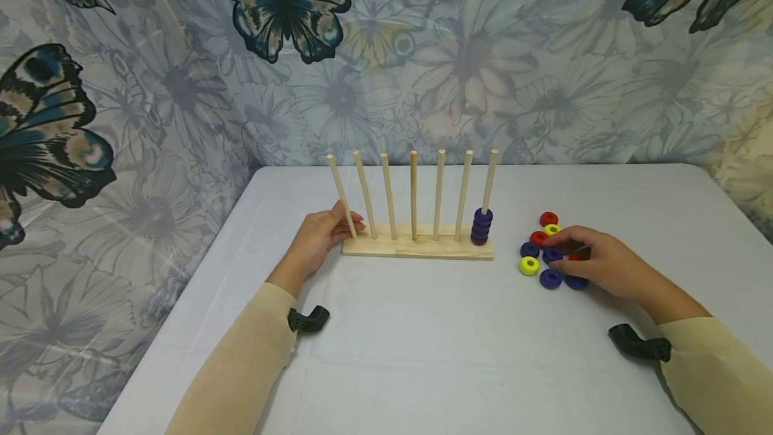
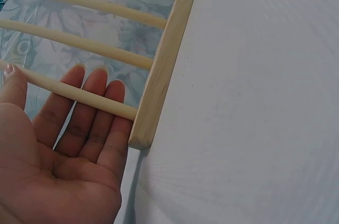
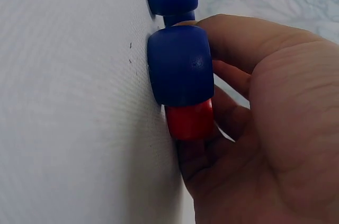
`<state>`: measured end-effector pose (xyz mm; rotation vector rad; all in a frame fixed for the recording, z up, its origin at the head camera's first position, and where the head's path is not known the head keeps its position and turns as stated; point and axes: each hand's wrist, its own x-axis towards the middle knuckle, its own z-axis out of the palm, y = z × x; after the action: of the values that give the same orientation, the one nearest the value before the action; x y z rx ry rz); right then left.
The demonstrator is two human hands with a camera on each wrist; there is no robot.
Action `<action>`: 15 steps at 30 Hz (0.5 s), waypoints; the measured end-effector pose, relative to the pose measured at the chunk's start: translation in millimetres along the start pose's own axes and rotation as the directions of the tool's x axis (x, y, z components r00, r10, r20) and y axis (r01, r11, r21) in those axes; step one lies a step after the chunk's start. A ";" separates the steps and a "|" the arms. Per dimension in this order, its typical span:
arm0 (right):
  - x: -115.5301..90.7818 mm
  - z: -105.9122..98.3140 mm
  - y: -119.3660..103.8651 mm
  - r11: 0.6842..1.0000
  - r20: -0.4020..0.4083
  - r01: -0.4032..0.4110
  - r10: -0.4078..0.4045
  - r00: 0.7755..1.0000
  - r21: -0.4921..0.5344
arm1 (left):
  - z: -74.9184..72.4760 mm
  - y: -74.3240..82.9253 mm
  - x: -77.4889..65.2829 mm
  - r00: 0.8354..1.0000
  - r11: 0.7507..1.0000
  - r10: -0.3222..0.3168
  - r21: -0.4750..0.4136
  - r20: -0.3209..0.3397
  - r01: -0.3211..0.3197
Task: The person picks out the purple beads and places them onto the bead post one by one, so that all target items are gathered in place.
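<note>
A wooden peg rack (image 1: pixel 417 249) stands on the table, its several upright pegs rising from a flat base. Dark blue rings (image 1: pixel 481 227) are stacked on its rightmost peg. My left hand (image 1: pixel 320 237) touches the leftmost peg (image 2: pixel 79 95); its fingers lie loosely extended behind that peg, beside the base's end. Among loose rings at the right, my right hand (image 1: pixel 610 264) pinches a blue ring (image 1: pixel 552 255) between thumb and forefinger. In the right wrist view, a nearer blue ring (image 3: pixel 181 65) and a red ring (image 3: pixel 190 121) partly hide the fingertips.
Around the right hand lie red (image 1: pixel 548 219), yellow (image 1: pixel 529 266) and blue rings (image 1: pixel 550 279). The white-covered table (image 1: pixel 423 341) reaches back to a butterfly-patterned wall (image 1: pixel 471 72). Black wrist devices (image 1: pixel 640 344) are worn over both sleeves.
</note>
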<state>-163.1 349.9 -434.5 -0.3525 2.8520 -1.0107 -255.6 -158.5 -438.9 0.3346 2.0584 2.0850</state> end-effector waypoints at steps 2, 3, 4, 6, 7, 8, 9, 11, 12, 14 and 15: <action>-0.6 0.5 -0.8 1.000 -0.001 -0.001 0.001 1.000 -0.001 | -0.6 -0.6 -0.7 1.000 1.000 0.001 -0.006 0.002 -0.001; -1.1 0.7 -1.4 1.000 -0.002 -0.001 0.001 1.000 -0.002 | -0.8 -1.0 -0.8 1.000 1.000 0.002 -0.010 0.003 -0.002; -1.6 1.0 -2.3 1.000 -0.004 -0.001 0.001 1.000 -0.001 | -0.9 -1.0 -1.0 1.000 1.000 0.003 -0.012 0.005 -0.003; -2.5 1.3 -4.2 1.000 -0.011 0.007 -0.007 1.000 -0.002 | -1.3 -1.4 -1.6 1.000 1.000 0.006 -0.011 0.007 -0.006; -3.2 1.7 -5.6 1.000 -0.015 0.010 -0.010 1.000 -0.003 | -1.6 -1.5 -2.1 1.000 1.000 0.008 -0.008 0.009 -0.007; -3.7 1.7 -6.9 1.000 -0.020 0.013 -0.013 1.000 -0.003 | -1.9 -1.9 -2.5 1.000 1.000 0.009 -0.007 0.011 -0.009; -4.4 1.9 -8.4 1.000 -0.027 0.013 -0.013 1.000 -0.004 | -2.3 -2.1 -2.9 1.000 1.000 0.013 -0.004 0.012 -0.012; -5.4 1.6 -10.5 1.000 -0.036 0.010 -0.011 0.999 -0.009 | -3.1 -2.8 -3.6 1.000 1.000 0.017 -0.001 0.016 -0.017; -5.8 1.3 -11.3 1.000 -0.039 0.008 -0.008 0.999 -0.011 | -3.4 -3.2 -4.0 1.000 1.000 0.020 -0.002 0.018 -0.020; -6.7 1.0 -12.6 1.000 -0.042 -0.001 0.000 0.999 -0.013 | -3.6 -3.8 -4.3 1.000 1.000 0.023 -0.007 0.018 -0.023; -7.1 1.2 -13.3 1.000 -0.044 -0.004 0.003 0.999 -0.014 | -3.8 -4.1 -4.5 1.000 1.000 0.024 -0.008 0.018 -0.023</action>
<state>-153.6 340.9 -427.0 -0.3306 2.8989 -1.0098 -252.5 -163.4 -443.1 0.3773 2.0451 2.0949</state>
